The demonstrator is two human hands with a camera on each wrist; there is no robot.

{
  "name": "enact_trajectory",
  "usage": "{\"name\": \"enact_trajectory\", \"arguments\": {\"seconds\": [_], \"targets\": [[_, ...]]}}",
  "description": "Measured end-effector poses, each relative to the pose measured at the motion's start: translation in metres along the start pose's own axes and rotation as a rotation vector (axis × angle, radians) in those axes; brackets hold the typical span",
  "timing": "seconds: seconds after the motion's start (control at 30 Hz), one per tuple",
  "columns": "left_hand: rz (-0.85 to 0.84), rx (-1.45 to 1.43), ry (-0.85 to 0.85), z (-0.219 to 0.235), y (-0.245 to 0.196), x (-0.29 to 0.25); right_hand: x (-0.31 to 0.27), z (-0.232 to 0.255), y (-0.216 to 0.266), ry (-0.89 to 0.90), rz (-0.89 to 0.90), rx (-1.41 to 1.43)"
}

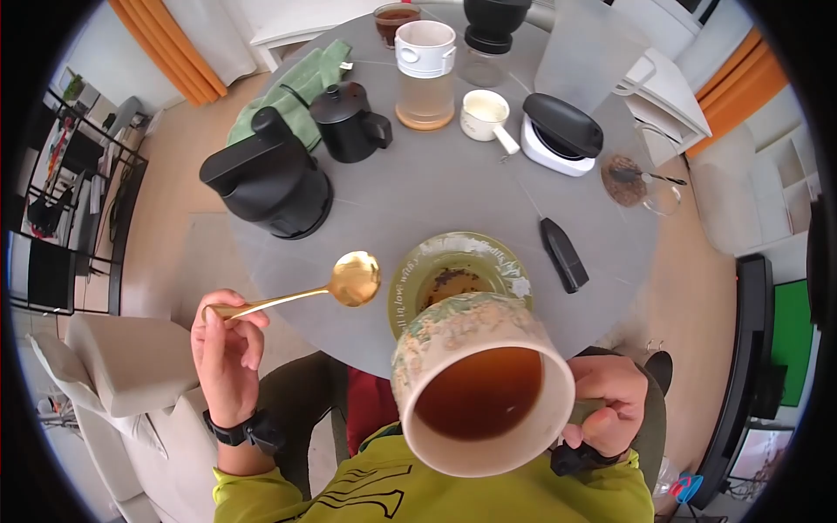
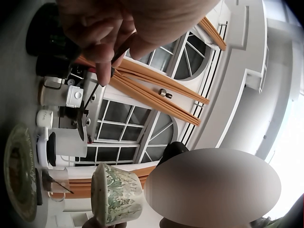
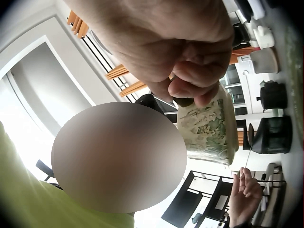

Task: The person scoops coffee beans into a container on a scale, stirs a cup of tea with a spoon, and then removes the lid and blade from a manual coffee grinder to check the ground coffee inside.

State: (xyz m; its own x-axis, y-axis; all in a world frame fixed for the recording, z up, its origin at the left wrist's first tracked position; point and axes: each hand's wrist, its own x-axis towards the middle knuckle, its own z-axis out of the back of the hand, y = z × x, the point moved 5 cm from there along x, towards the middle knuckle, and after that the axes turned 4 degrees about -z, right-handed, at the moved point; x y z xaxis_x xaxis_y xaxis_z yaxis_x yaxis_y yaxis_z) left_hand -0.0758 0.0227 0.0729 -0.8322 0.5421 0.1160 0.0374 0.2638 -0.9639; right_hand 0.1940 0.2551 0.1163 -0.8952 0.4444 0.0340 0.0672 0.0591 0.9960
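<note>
My left hand point(image 1: 231, 349) pinches the handle of a gold spoon point(image 1: 355, 279), its bowl out over the near left of the table. My right hand point(image 1: 610, 397) grips the handle of a large floral mug point(image 1: 436, 340), raised close to my chest and tilted toward me. Reddish-brown tea point(image 1: 479, 392) fills much of it. Beyond the mug lies a green saucer point(image 1: 405, 292) with lettering on its rim and dark bits in some liquid; the mug hides its near part. In the right wrist view the mug point(image 3: 209, 133) is up near the face.
Across the round grey table point(image 1: 366, 218) stand a black kettle point(image 1: 270, 183), a black pot point(image 1: 344, 122), a glass jar with a white top point(image 1: 425, 78), a small white cup point(image 1: 482, 118) and a white scale point(image 1: 554, 157). A black handheld device point(image 1: 562, 254) lies right of the saucer.
</note>
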Motion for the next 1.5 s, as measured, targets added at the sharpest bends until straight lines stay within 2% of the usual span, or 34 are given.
{"name": "enact_trajectory", "arguments": {"seconds": [0.17, 0.27, 0.3, 0.37, 0.43, 0.5, 0.63, 0.97, 1.23, 1.5], "targets": [[-0.001, -0.005, 0.005, 0.001, 0.0, -0.001, 0.002, -0.001, 0.002, 0.059, 0.022, -0.055], [0.005, -0.034, -0.024, 0.002, -0.002, 0.0, 0.002, -0.002, -0.004, -0.089, 0.069, 0.039], [0.006, -0.065, -0.028, 0.002, -0.002, -0.001, 0.001, -0.006, -0.005, -0.079, 0.057, 0.054], [0.013, -0.062, -0.048, 0.002, -0.003, 0.0, 0.0, -0.004, -0.011, -0.213, -0.053, 0.16], [0.007, -0.069, -0.038, 0.002, -0.003, 0.0, 0.001, -0.003, -0.022, -0.193, -0.045, 0.173], [0.017, -0.071, -0.038, 0.003, -0.004, 0.0, 0.0, 0.001, -0.037, -0.231, -0.163, 0.223], [0.019, -0.033, -0.021, 0.003, -0.004, 0.0, 0.002, 0.002, -0.06, -0.245, -0.265, 0.255], [-0.001, -0.006, 0.001, -0.003, -0.006, -0.001, 0.005, 0.001, -0.092, -0.254, -0.353, 0.227], [0.014, 0.022, 0.042, -0.006, -0.007, -0.002, 0.007, 0.0, -0.092, -0.252, -0.393, 0.22], [0.025, 0.037, 0.053, -0.009, -0.007, -0.004, 0.006, -0.001, -0.089, -0.195, -0.511, 0.168]]}}
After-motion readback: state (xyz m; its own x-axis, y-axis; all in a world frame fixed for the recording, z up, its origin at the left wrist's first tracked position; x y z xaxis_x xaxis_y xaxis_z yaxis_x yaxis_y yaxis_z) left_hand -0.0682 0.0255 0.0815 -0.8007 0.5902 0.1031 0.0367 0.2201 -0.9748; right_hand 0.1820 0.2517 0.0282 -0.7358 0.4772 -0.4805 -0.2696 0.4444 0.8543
